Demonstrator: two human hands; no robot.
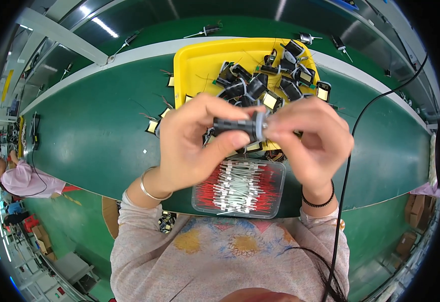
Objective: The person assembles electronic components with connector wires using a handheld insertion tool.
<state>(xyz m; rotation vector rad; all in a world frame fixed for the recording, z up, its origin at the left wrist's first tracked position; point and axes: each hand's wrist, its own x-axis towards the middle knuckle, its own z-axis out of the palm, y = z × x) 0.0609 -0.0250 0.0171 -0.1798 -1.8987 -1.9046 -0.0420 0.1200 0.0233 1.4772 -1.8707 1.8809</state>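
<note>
We are holding a small black coil (pixel 236 126) up between both hands, above the tabletop (pixel 94 131): the left hand (pixel 192 143) is clamping its body, the right hand (pixel 310 138) is pinching its pale right end. We seem to be fitting or wrapping that end; the next move needs a steady grip. Just below lies a clear box (pixel 198 201) of red and white pieces, and beyond it a yellow tray (pixel 194 65) of coils.

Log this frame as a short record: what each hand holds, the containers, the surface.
left hand: grips the dark coil part
right hand: pinches that part's pale end
yellow tray: behind the hands, piled with similar dark parts
clear box: below the hands, red and white sleeved wires inside
green table: a few loose parts left of the tray
</note>
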